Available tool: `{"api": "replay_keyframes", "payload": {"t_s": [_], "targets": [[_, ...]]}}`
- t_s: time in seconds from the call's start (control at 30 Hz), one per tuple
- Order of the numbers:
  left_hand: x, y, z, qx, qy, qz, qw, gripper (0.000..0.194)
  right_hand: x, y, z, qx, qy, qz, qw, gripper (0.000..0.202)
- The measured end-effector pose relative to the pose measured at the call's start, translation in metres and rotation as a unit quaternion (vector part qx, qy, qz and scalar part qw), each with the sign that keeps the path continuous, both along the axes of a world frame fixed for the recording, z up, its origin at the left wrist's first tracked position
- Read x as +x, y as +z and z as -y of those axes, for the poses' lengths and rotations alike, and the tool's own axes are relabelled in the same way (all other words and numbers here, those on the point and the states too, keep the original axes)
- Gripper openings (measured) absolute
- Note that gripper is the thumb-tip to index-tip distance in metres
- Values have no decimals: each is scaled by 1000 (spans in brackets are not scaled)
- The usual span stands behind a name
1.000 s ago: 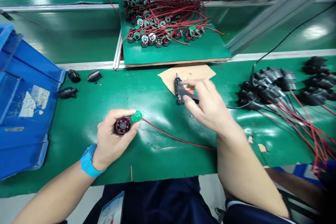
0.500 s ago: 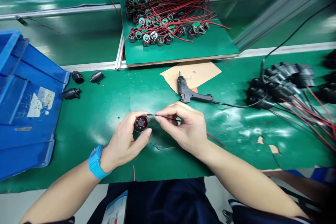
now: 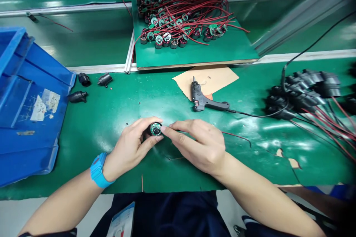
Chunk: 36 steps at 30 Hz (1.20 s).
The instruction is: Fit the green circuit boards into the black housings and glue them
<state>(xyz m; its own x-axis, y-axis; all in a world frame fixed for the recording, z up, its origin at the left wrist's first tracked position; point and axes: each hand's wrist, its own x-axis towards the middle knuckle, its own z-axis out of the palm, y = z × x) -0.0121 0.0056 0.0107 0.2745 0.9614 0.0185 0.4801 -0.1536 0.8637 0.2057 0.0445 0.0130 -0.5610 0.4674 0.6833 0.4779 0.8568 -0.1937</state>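
Note:
My left hand [image 3: 133, 140] curls its thumb and fingers around a small round black motor [image 3: 147, 133] above the green table. A round green circuit board [image 3: 155, 129] with a dark centre now faces up on the motor's end. My right hand [image 3: 197, 142] is closed, with its fingertips touching the right edge of the board. Red wire [image 3: 236, 134] runs from behind this hand to the right over the table; its grip between the fingers is partly hidden.
A glue gun [image 3: 198, 96] lies on cardboard [image 3: 222, 76] beyond my hands. The raised board [image 3: 194, 57] bears several wired motors. A blue bin [image 3: 36, 129] and black housings [image 3: 105, 79] are at left; more housings with wires [image 3: 303, 89] are at right.
The circuit board has gone from edge-on above the motor to lying over its end, covering the face with red windings. My right hand has turned palm-down and its fingertips meet the board.

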Motion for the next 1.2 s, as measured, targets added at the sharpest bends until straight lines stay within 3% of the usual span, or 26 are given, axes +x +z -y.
{"api": "replay_keyframes", "payload": {"t_s": [0.3,0.4,0.53,0.63,0.77,0.83,1.07,1.2], "targets": [[0,0,-1,-108,7,90,990,35,-8,11,11,134,-13,108,985,14],[0,-5,-1,-127,25,104,986,29,-8,10,10,78,-4,82,994,18],[2,-8,-1,-136,40,122,982,30,-5,8,7,-106,-35,7,994,27],[5,-7,-1,-128,44,99,986,27,-8,8,10,-158,-26,-54,986,31],[8,-5,1,-89,53,68,992,28,-14,8,15,-178,20,-88,980,33],[9,-5,2,-81,58,74,992,33,-14,9,16,-167,8,-72,983,31],[12,-6,4,-69,55,51,995,53,-11,9,19,-28,-59,122,990,33],[14,-5,6,-33,79,2,996,54,-10,9,21,-112,-58,153,980,25]]}}
